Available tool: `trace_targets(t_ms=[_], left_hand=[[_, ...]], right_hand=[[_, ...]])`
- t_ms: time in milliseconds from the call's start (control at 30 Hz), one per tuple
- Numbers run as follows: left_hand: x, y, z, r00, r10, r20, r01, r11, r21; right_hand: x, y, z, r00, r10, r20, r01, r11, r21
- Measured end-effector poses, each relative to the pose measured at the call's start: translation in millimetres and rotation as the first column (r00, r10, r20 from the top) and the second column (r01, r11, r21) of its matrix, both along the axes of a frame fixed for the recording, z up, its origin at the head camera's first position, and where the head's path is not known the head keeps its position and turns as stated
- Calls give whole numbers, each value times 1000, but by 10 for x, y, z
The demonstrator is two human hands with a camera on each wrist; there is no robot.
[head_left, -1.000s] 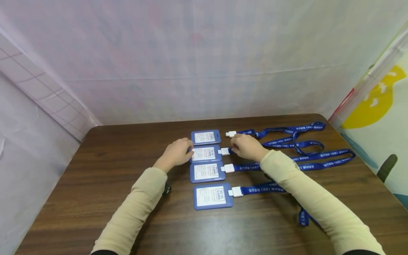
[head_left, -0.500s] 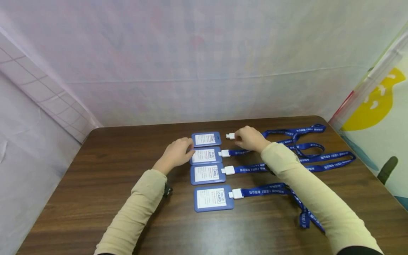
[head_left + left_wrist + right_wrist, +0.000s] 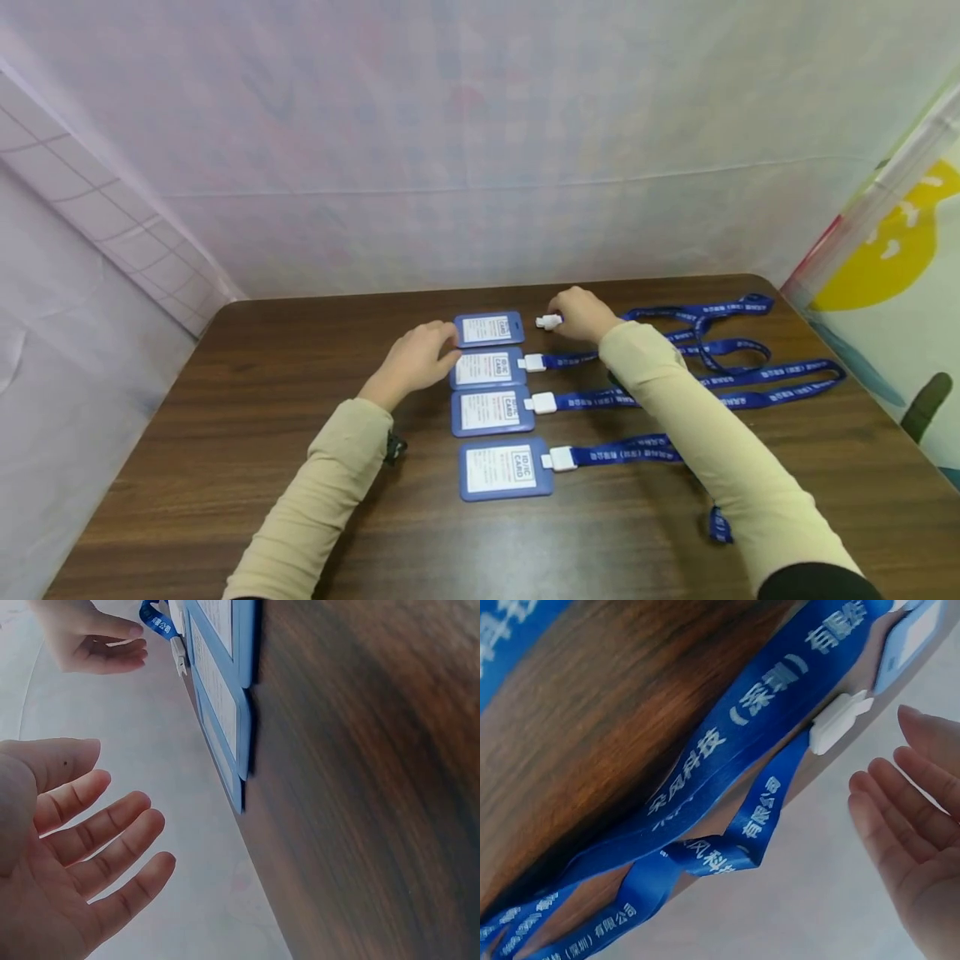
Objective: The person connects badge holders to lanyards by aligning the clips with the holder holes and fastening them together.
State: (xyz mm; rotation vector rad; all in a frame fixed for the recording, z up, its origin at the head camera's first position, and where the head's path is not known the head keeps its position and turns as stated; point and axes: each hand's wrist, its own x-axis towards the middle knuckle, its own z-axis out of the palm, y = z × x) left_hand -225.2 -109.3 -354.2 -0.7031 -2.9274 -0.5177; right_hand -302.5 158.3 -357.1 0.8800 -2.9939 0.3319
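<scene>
Several blue ID card holders lie in a column on the table. The farthest holder (image 3: pixel 487 329) is apart from its lanyard's white clip (image 3: pixel 548 322); the second (image 3: pixel 487 367), third (image 3: pixel 492 411) and nearest (image 3: pixel 506 469) each join a white clip on a blue lanyard. My left hand (image 3: pixel 416 358) is at the left side of the two farthest holders, its fingers spread and relaxed in the left wrist view. Beside the farthest clip is my right hand (image 3: pixel 583 315). The right wrist view shows its fingers loosely extended, with a gap between them and the clip (image 3: pixel 840 724).
Blue lanyards (image 3: pixel 772 369) with white lettering stretch and loop across the right side of the brown table (image 3: pixel 247 400). White cloth (image 3: pixel 465 167) hangs behind the table's back edge, and more cloth stands at both sides.
My right hand has moved from the second lanyard's clip, away from me, to the farthest clip. That clip sits at a slightly different angle. My left hand has stayed by the holders.
</scene>
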Motion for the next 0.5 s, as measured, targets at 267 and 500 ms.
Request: trace_targets(t_ms=[267,500], left_hand=[[18,-20,12,1000,3,-3,-3,1000,9],[26,-35,24,1000,14,-4,-14,1000,9]], right_hand=[[-121,-61,-76,998,-27,61,25,999,32],[-225,-58,-161,990,-101,102,98,995,29]])
